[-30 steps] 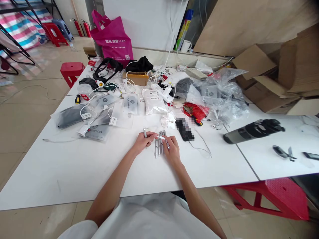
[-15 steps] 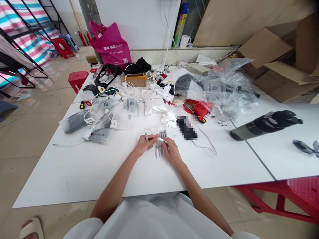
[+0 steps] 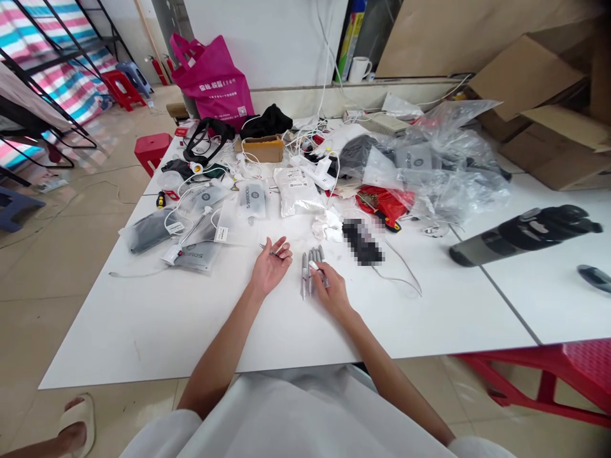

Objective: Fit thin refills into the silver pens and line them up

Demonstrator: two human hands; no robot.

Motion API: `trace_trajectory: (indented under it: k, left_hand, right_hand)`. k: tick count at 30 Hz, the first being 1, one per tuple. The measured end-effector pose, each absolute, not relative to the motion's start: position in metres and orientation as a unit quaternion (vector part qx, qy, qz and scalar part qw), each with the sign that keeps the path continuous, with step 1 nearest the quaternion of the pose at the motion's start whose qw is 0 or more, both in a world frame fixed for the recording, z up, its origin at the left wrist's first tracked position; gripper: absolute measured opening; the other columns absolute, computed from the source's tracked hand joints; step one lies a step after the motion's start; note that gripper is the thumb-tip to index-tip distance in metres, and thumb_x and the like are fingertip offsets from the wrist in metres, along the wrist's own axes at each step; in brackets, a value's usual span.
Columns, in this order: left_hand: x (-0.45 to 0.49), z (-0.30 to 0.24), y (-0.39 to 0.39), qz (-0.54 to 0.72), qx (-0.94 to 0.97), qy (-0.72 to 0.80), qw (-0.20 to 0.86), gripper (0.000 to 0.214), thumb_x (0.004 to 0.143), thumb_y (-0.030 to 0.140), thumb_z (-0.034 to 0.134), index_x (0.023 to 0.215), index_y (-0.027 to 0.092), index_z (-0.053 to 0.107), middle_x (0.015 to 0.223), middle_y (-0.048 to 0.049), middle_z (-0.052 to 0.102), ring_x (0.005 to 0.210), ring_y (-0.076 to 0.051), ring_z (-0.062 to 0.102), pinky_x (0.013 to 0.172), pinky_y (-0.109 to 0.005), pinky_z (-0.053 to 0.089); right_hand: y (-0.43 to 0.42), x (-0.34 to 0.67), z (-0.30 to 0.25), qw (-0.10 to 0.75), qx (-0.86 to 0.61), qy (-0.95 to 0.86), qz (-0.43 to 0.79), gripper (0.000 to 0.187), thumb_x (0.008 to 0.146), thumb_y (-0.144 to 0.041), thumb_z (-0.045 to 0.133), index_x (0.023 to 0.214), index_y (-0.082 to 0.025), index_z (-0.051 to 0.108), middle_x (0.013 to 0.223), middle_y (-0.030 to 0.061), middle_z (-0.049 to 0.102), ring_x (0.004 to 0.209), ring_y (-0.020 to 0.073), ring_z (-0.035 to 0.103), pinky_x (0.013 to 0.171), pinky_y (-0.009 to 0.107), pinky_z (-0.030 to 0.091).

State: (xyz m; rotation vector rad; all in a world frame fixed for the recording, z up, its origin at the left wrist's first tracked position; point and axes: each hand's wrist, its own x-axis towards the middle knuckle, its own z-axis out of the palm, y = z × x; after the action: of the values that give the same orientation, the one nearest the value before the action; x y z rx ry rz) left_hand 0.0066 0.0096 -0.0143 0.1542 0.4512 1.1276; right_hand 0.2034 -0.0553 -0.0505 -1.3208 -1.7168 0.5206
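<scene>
My left hand (image 3: 268,270) is turned palm up above the white table, its curled fingers holding a slim grey pen (image 3: 275,254). To its right, several silver-grey pens (image 3: 304,277) lie side by side in a row, pointing away from me. Over this row, my right hand (image 3: 333,294) pinches a small, slender thing with a white end (image 3: 313,265); its other end is hidden by the fingers. The hand covers the near part of some pens.
Grey pouches in clear bags (image 3: 195,256) lie left, a white packet (image 3: 296,192) and crumpled tissue (image 3: 327,226) beyond. A pixelated dark object (image 3: 363,243) with a cable and a black bottle (image 3: 525,235) are right. Cables and plastic bags (image 3: 458,184) crowd the back.
My left hand has moved left, away from my right hand, and turned palm up with the pen. My right hand keeps the white-ended thing, now over the pens. The view has shifted slightly.
</scene>
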Motion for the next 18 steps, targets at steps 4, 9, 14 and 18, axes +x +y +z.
trace_trajectory:
  k: [4, 9, 14, 18]
  left_hand:
    - [0.004, -0.006, 0.007, 0.543, 0.051, 0.176, 0.819, 0.036, 0.105, 0.043, 0.056, 0.112, 0.011, 0.071, 0.088, -0.0051, 0.055, 0.07, -0.01, 0.049, 0.059, -0.022, 0.043]
    - [0.001, -0.004, 0.006, 0.55, 0.076, 0.174, 0.813, 0.036, 0.104, 0.044, 0.058, 0.113, 0.011, 0.072, 0.089, -0.0058, 0.057, 0.07, -0.01, 0.049, 0.058, -0.022, 0.044]
    - [0.003, -0.006, 0.005, 0.55, 0.138, 0.204, 0.798, 0.036, 0.101, 0.047, 0.063, 0.113, 0.014, 0.074, 0.09, -0.0061, 0.06, 0.072, -0.011, 0.05, 0.065, -0.023, 0.046]
    - [0.012, -0.008, 0.0, 0.519, 0.232, 0.254, 0.782, 0.045, 0.099, 0.057, 0.061, 0.114, 0.017, 0.074, 0.098, -0.0076, 0.067, 0.083, -0.014, 0.057, 0.081, -0.028, 0.049]
  right_hand:
    - [-0.044, 0.193, -0.051, 0.401, -0.465, -0.776, 0.141, 0.023, 0.109, -0.035, 0.05, 0.116, -0.021, 0.067, 0.09, 0.0074, 0.072, 0.08, 0.0223, 0.065, 0.078, 0.038, 0.051]
    - [-0.036, 0.188, -0.048, 0.369, -0.436, -0.814, 0.103, 0.018, 0.108, -0.029, 0.052, 0.118, -0.021, 0.066, 0.089, 0.0049, 0.07, 0.08, 0.0213, 0.066, 0.075, 0.038, 0.048]
    - [-0.036, 0.187, -0.045, 0.359, -0.438, -0.82, 0.086, 0.018, 0.109, -0.028, 0.051, 0.118, -0.02, 0.064, 0.088, 0.0048, 0.07, 0.078, 0.0215, 0.065, 0.073, 0.039, 0.047]
    - [-0.036, 0.185, -0.046, 0.354, -0.437, -0.823, 0.079, 0.019, 0.109, -0.027, 0.05, 0.122, -0.021, 0.063, 0.089, 0.0046, 0.072, 0.081, 0.0225, 0.067, 0.073, 0.039, 0.048]
